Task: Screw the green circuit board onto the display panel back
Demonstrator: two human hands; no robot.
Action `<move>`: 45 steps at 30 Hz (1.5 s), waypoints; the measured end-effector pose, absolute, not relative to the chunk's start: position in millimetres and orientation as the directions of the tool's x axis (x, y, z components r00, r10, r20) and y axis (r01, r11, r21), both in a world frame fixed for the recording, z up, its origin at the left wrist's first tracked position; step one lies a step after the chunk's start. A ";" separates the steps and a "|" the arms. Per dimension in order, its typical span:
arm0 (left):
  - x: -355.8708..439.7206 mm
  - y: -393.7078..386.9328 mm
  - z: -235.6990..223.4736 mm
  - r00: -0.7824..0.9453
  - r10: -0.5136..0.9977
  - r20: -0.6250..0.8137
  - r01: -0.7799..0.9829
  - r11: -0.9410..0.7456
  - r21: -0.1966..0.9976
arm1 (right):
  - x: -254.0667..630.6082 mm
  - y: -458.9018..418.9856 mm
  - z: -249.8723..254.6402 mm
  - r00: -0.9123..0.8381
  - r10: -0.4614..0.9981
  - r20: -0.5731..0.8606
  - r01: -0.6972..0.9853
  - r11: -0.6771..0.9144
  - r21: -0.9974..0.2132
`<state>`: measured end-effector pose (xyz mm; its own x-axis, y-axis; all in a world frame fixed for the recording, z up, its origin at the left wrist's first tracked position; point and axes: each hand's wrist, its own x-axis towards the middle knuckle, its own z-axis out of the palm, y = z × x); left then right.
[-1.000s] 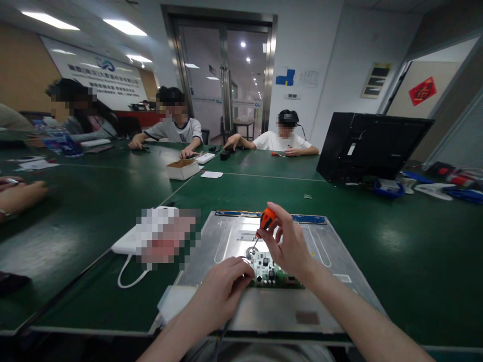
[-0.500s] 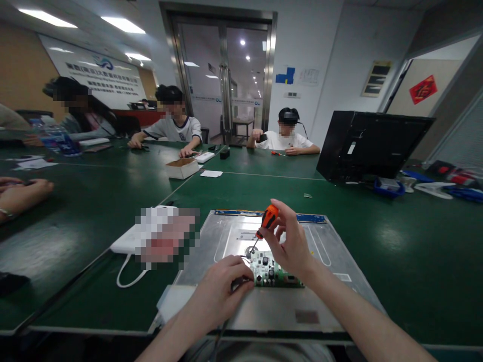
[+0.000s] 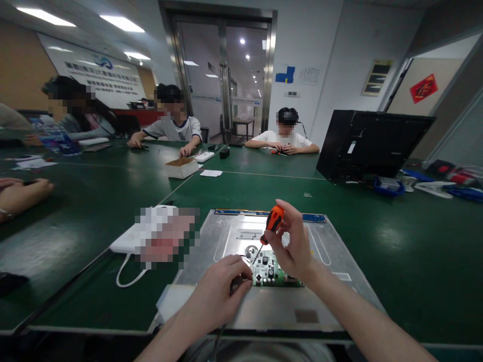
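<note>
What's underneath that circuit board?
The circuit board sits over a silver metal panel, visible in front of and beyond it. What lies directly beneath is covered by the board itself, and the right hand hides part of the board's top.

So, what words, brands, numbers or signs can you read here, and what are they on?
Wall sign: seems to end "有限公司"; the rest is too blurred.
Red diamond sign: one large character, too blurred to be sure.
Glass doors: lettering, too small.
Circuit board: nothing readable.
Screwdriver: nothing readable.
</note>
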<state>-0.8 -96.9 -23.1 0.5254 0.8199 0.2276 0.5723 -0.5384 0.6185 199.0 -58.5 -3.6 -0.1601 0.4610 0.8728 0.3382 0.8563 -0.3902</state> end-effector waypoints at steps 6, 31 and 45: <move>-0.8 -97.3 -21.5 0.518 0.829 0.210 0.573 -0.519 0.634 | 197.3 -63.3 -1.5 -0.242 0.411 0.879 0.309 0.891 -0.332; -1.8 -93.9 -24.6 0.542 0.821 0.180 0.530 -0.500 0.684 | 191.6 -69.6 -3.1 -0.336 0.371 0.866 0.334 0.906 -0.258; -0.5 -96.4 -26.5 0.533 0.818 0.216 0.561 -0.533 0.633 | 189.7 -68.0 -5.7 -0.317 0.376 0.870 0.358 0.897 -0.258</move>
<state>-0.5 -96.4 -26.5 0.5335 0.8177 0.2165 0.5606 -0.5334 0.6334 189.7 -68.0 -5.7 -0.3171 0.3764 0.8705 0.3580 0.8975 -0.2577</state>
